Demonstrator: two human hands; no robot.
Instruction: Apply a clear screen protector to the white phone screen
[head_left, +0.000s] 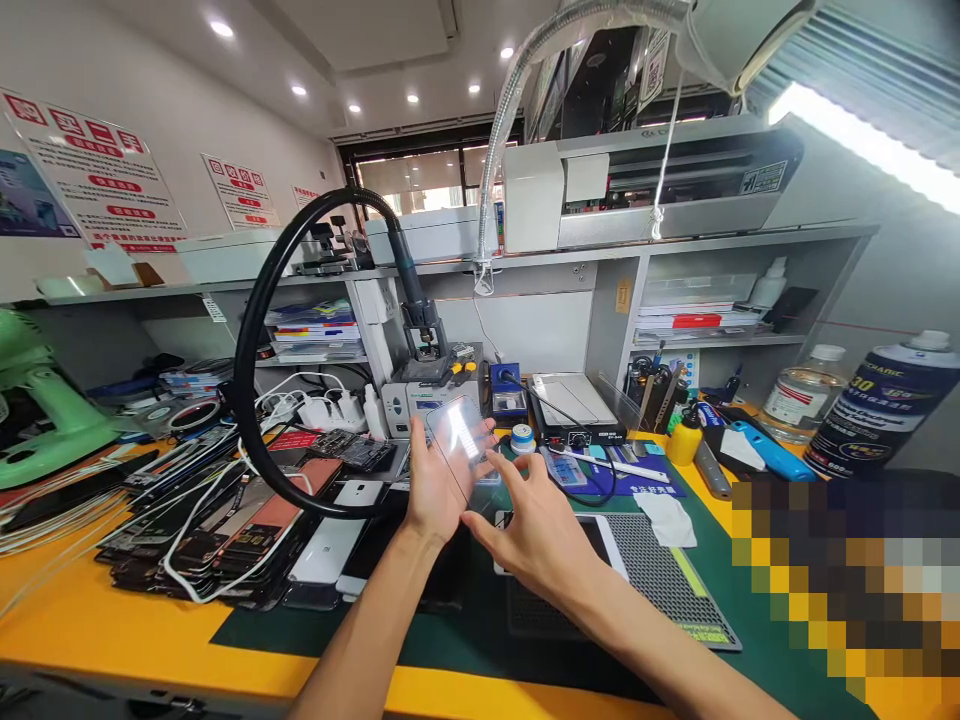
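My left hand (433,498) holds up a clear, thin glass sheet (459,436), roughly phone-sized, with bright lamp glare on its face. The thumb lies along its left edge and the fingertips show at its right. My right hand (531,515) is close to the sheet's lower right edge, thumb and fingers apart; whether they touch it I cannot tell. Beneath my right hand, a white-framed tablet (613,548) lies on a grey perforated mat (664,585), partly covered by the hand and forearm.
Stacked phone parts (225,530) and a white phone (330,545) lie at left. A black hose (244,350) arches over them. White tissue (667,518) rests on the mat. A yellow bottle (684,438) and a large spray can (885,400) stand right. A blurred patch (862,570) covers the right edge.
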